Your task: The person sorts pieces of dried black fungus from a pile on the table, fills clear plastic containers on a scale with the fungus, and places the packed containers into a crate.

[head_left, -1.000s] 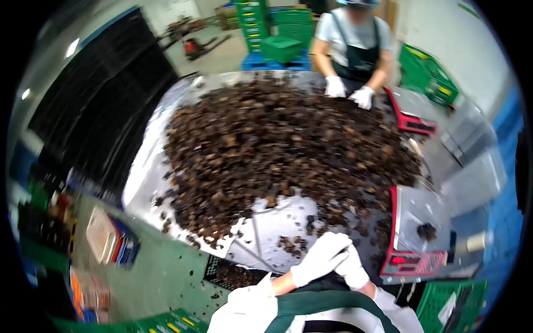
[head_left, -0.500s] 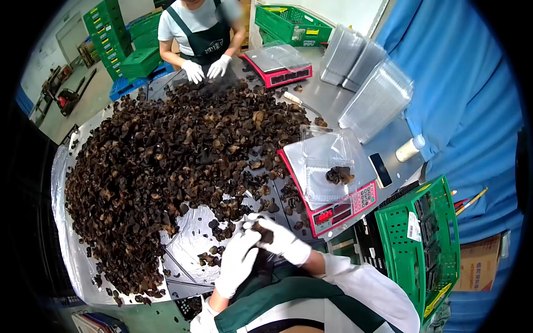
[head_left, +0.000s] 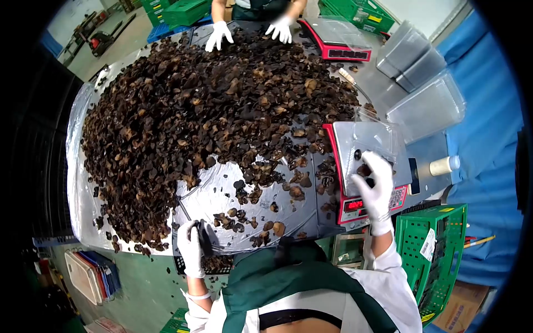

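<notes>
A wide heap of dark brown wood ear mushrooms (head_left: 222, 100) covers much of the table. My gloved right hand (head_left: 378, 188) is above a clear plastic container (head_left: 369, 139) on the red scale (head_left: 335, 161). Its thumb and fingers are spread apart, and dark mushroom pieces (head_left: 357, 155) show beside the fingers. Close to the table's near edge, my gloved left hand (head_left: 190, 252) has curled fingers next to something dark. Whether it grips a piece is unclear. Loose mushroom pieces (head_left: 233, 216) lie between my hands on the silvery sheet (head_left: 211, 194).
Across the heap, another person's gloved hands (head_left: 220, 36) rest at its far side. A second red scale (head_left: 338, 41) stands back right, near stacked clear containers (head_left: 427, 105). A phone (head_left: 414, 176) and white bottle (head_left: 444, 166) lie to the right; green crates (head_left: 427, 266) stand below.
My hands, together over a dark piece before, have separated: the right went to the container on the scale, the left to the near edge. The other person's hands have spread apart. The view has shifted.
</notes>
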### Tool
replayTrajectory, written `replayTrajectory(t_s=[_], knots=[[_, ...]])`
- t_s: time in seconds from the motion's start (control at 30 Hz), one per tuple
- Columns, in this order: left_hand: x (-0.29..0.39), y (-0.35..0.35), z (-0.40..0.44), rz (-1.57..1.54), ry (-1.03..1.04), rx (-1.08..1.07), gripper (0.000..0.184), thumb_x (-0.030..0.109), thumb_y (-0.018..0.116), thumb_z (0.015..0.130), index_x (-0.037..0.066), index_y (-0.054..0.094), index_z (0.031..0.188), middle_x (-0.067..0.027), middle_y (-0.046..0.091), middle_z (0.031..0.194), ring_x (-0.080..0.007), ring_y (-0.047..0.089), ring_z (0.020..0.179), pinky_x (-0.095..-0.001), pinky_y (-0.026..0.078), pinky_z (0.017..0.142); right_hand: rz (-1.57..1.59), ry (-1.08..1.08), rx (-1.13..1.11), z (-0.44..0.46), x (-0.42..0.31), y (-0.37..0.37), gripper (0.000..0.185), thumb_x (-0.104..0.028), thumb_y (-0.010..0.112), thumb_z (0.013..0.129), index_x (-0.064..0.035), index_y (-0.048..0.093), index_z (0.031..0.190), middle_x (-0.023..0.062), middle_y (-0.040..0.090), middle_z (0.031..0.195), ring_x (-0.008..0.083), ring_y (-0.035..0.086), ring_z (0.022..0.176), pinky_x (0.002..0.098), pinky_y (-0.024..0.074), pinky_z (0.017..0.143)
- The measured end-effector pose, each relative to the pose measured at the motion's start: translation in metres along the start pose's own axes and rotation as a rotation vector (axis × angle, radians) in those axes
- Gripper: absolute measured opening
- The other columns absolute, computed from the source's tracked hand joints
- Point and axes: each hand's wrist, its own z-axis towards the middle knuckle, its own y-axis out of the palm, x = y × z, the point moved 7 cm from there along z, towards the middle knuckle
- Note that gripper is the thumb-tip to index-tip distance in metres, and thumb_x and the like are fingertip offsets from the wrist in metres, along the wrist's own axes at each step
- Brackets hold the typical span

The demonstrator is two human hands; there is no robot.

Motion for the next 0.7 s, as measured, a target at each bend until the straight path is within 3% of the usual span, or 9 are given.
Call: replayTrajectory(t_s=[0.07,0.13,0.17,0.2,0.27,0.3,0.43,0.57,0.7], knots=[[0.011,0.014,-0.009,0.030,-0.041,-0.043,0.026,0.005,0.059,0.086,-0.001,0.061,0.111,-0.0123,0.062,0.108,-0.0220,0.059,0.101,-0.0328,0.045,0.092,0.408,0.165,-0.302,-0.014,-0.031,0.039,0.052,-0.017,0.079,0.068,-0.0072,0.062,0.117,0.0133,0.061,0.117,0.0278,0.056,0.112,0.0361,0.0455,0.095],[0.009,0.043,-0.014,0.091,0.064,-0.077,0.035,0.008,0.065,0.082,0.000,0.060,0.116,-0.0145,0.060,0.113,-0.0272,0.056,0.107,-0.0368,0.043,0.095,0.290,-0.080,-0.427,-0.040,-0.051,0.089,0.054,-0.023,0.076,0.071,-0.0083,0.058,0.120,0.0133,0.059,0.115,0.0287,0.056,0.110,0.0377,0.0480,0.091],[0.012,0.058,-0.014,0.028,0.029,-0.127,0.043,0.010,0.068,0.081,0.001,0.057,0.121,-0.0159,0.058,0.117,-0.0297,0.054,0.110,-0.0385,0.040,0.098,0.222,-0.036,-0.515,-0.054,-0.044,0.124,0.055,-0.024,0.075,0.072,-0.0089,0.056,0.121,0.0125,0.058,0.112,0.0285,0.057,0.105,0.0373,0.0496,0.086],[0.026,0.083,-0.006,0.073,0.192,-0.158,0.051,0.012,0.070,0.080,0.001,0.052,0.127,-0.0168,0.056,0.121,-0.0316,0.052,0.113,-0.0396,0.038,0.101,0.148,-0.002,-0.605,-0.066,-0.038,0.154,0.056,-0.025,0.074,0.073,-0.0096,0.054,0.123,0.0116,0.057,0.108,0.0282,0.058,0.099,0.0370,0.0511,0.082],[0.031,0.109,0.010,0.151,0.266,-0.138,0.058,0.017,0.072,0.078,0.001,0.050,0.129,-0.0191,0.054,0.125,-0.0344,0.050,0.117,-0.0409,0.038,0.101,-0.061,-0.027,-0.630,-0.075,-0.046,0.181,0.055,-0.024,0.073,0.073,-0.0126,0.052,0.123,0.0092,0.053,0.101,0.0259,0.057,0.090,0.0350,0.0517,0.073],[0.046,0.117,0.019,0.178,0.329,-0.139,0.060,0.021,0.074,0.077,0.001,0.051,0.128,-0.0195,0.055,0.125,-0.0349,0.049,0.117,-0.0410,0.038,0.101,-0.032,-0.066,-0.606,-0.075,-0.058,0.183,0.044,-0.024,0.070,0.075,-0.0149,0.055,0.116,0.0073,0.052,0.094,0.0243,0.056,0.087,0.0327,0.0516,0.070],[0.097,0.142,0.037,0.372,0.455,-0.176,0.069,0.038,0.077,0.070,0.001,0.054,0.125,-0.0193,0.057,0.122,-0.0356,0.050,0.116,-0.0418,0.040,0.098,0.496,-0.022,-0.645,-0.096,-0.069,0.201,0.021,-0.014,0.065,0.082,-0.0092,0.064,0.102,0.0096,0.059,0.092,0.0274,0.061,0.086,0.0361,0.0497,0.077],[0.086,0.162,0.028,0.322,0.618,-0.304,0.034,0.024,0.073,0.071,0.006,0.062,0.098,-0.0117,0.060,0.100,-0.0312,0.055,0.098,-0.0406,0.045,0.085,0.623,0.156,-0.494,-0.058,-0.050,0.194,0.010,-0.017,0.063,0.084,-0.0083,0.064,0.088,0.0102,0.062,0.089,0.0280,0.061,0.084,0.0344,0.0486,0.078],[0.083,0.155,0.013,0.363,0.687,-0.405,0.022,0.018,0.070,0.072,0.007,0.061,0.089,-0.0104,0.058,0.092,-0.0304,0.054,0.091,-0.0408,0.045,0.078,0.366,0.018,-0.260,-0.027,-0.050,0.213,0.015,-0.021,0.061,0.085,-0.0129,0.063,0.099,0.0102,0.059,0.087,0.0272,0.061,0.080,0.0370,0.0495,0.072]])
